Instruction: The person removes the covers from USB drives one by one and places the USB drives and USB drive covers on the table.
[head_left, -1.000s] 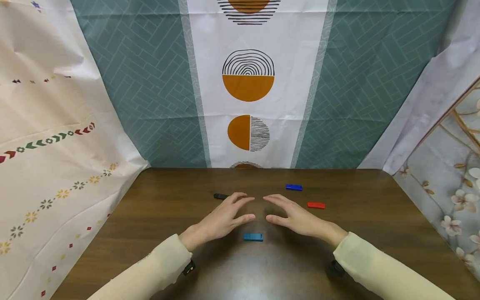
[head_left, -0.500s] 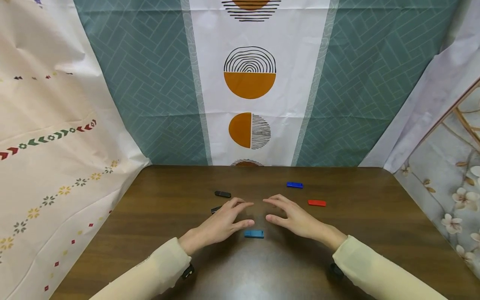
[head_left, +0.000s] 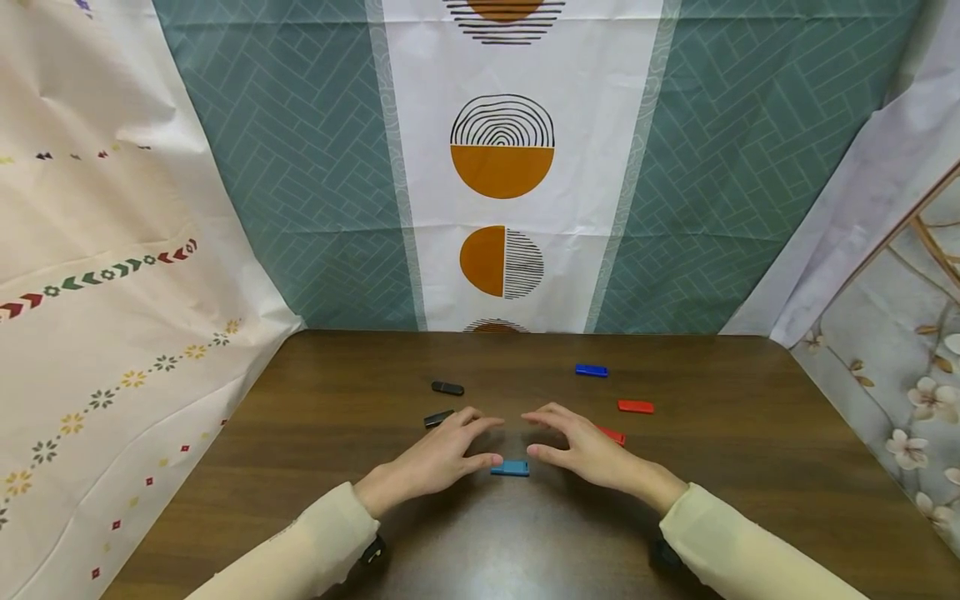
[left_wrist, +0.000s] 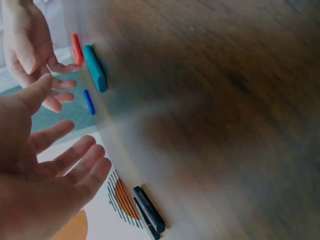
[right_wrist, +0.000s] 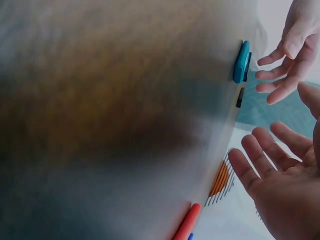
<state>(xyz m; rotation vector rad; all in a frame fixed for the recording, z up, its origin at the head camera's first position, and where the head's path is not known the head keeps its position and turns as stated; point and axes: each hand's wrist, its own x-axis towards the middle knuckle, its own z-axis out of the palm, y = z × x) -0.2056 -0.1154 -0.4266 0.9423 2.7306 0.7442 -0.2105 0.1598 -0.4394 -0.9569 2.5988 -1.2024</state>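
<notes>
Light-blue stick (head_left: 510, 468) lies lower centre of frame; your left hand (head_left: 442, 457) and right hand (head_left: 588, 448) hover empty, fingers parted. You seem poised before grasping, which would call for lowering one.

The brown, wood-grained table (head_left: 750, 475) is backed along its far edge by a curtain (head_left: 517, 212), whose two teal panels (head_left: 300, 150) are patterned with pale brick-like lines and divided by a white band (head_left: 585, 167) on which orange discs (head_left: 502, 173), part-filled with black lines, are stacked. On the left, a cream cloth (head_left: 135, 308) is hung in soft folds and marked with rows of red and green arrows (head_left: 90, 279) and yellow and grey flowers (head_left: 133, 379); on the right, a pale cloth (head_left: 877, 333) is printed with white blossoms (head_left: 932, 397), brown leaves (head_left: 864, 382) and slender branches (head_left: 932, 248).
</notes>
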